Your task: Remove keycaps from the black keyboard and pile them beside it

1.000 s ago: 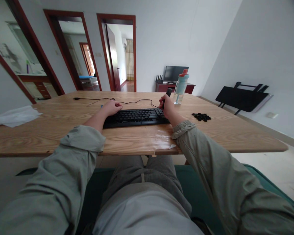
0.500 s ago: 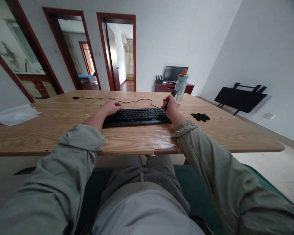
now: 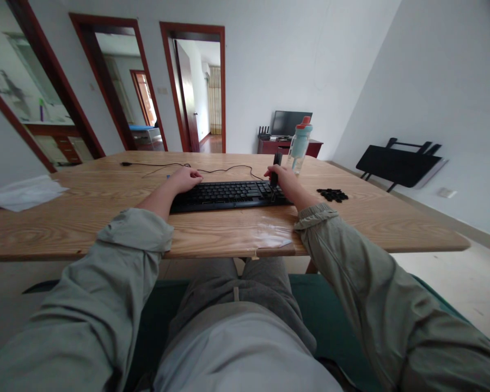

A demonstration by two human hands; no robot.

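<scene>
"Keyboard (image 3: 224,195) first, in the head view: where is it, and what has hold of it?"

"Flat on the counter (image 3: 212,234). The left hand (image 3: 185,178) is at its left end, fingers curled; whether they pinch anything, I cannot tell. The right hand (image 3: 285,179) has its fingers wrapped round a dark tool (image 3: 277,159), held upright over the right-hand keys (image 3: 264,188)."

"Does the tool's lower end touch them?"

"Too small to tell. If it does, a slip or too hard a push could scratch or crack one, and sideways leverage could skid the whole keyboard."

"Wouldn't the left hand stop that?"

"Only partly, I'd judge. It's at the opposite end from the tool, so the keyboard could pivot around it."

"What else might suffer?"

"The small black pieces (image 3: 332,195) lie loose to the right; a sweep of the right sleeve (image 3: 320,216) could scatter them. The bottle (image 3: 300,144) stands just behind the right hand, so a forward jerk could topple it. Snagging the cable (image 3: 224,170) would tug the keyboard askew."
</scene>
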